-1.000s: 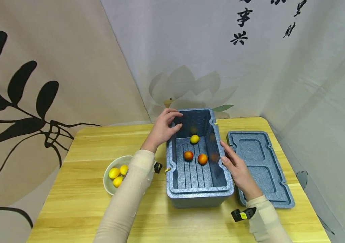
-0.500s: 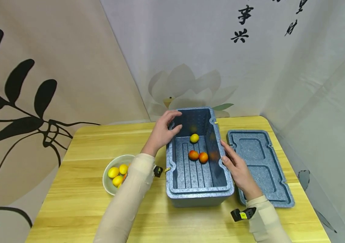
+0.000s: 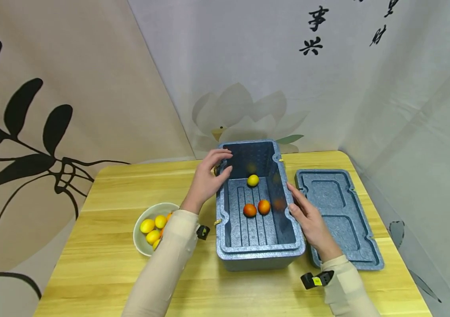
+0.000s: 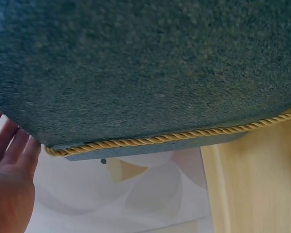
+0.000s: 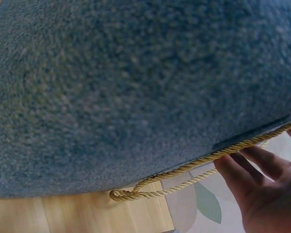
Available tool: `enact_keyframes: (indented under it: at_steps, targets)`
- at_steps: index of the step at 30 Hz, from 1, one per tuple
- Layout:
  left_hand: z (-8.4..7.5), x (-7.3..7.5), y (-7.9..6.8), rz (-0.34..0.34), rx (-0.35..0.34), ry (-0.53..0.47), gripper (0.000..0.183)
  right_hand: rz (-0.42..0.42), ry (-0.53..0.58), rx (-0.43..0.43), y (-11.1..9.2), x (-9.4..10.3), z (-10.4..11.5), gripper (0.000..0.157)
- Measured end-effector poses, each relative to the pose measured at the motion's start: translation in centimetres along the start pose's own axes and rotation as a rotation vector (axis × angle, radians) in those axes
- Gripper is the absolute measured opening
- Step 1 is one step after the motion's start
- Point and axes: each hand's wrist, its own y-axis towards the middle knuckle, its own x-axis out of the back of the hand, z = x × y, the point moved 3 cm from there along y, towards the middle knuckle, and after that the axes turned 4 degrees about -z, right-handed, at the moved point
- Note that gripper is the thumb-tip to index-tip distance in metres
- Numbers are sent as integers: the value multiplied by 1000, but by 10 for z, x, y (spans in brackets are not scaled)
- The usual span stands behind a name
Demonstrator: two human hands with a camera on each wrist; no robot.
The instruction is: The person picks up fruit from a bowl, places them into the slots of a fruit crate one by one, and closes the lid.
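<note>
The blue box (image 3: 260,254) sits on the table (image 3: 110,273) between the left hand (image 3: 204,181), fingers apart and empty, and the right hand (image 3: 313,225), straight fingers against the rim (image 3: 282,175), so I think a hard shove could send the loose fruits (image 3: 264,207) rolling.

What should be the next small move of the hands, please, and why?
Perhaps move the left hand to the bowl and pick one yellow fruit: several lie there, the open grey box holds only three fruits, and this hand holds nothing.
</note>
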Motion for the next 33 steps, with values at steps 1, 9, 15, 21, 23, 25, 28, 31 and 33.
enact_keyframes:
  at_steps: [1, 9, 15, 21, 23, 25, 28, 31, 33]
  targets:
    - [-1, 1, -1, -13, -7, -5, 28, 1, 1, 0, 0, 0, 0, 52]
    - [-9, 16, -15, -179, -53, -89, 29, -3, -11, -8, 0, 0, 1, 51]
    - [-33, 34, -25, -253, -48, -117, 25, 2, -3, -25, 0, 0, 3, 52]
    - [-46, 54, -43, -315, -24, -130, 25, 0, -7, -25, 0, -1, 2, 51]
    - [-46, 62, -50, -335, -21, -127, 25, 1, -6, -28, 0, -1, 2, 51]
    - [-44, 70, -58, -347, -15, -124, 25, 0, -14, -31, 0, -1, 2, 51]
    - [-40, 81, -71, -367, 1, -99, 24, -2, -34, -39, -1, 0, 3, 51]
    - [-35, 92, -85, -396, 27, -74, 24, -3, -50, -45, -1, 0, 3, 51]
    - [-32, 98, -94, -413, 53, -66, 24, -3, -57, -46, -1, 1, 3, 51]
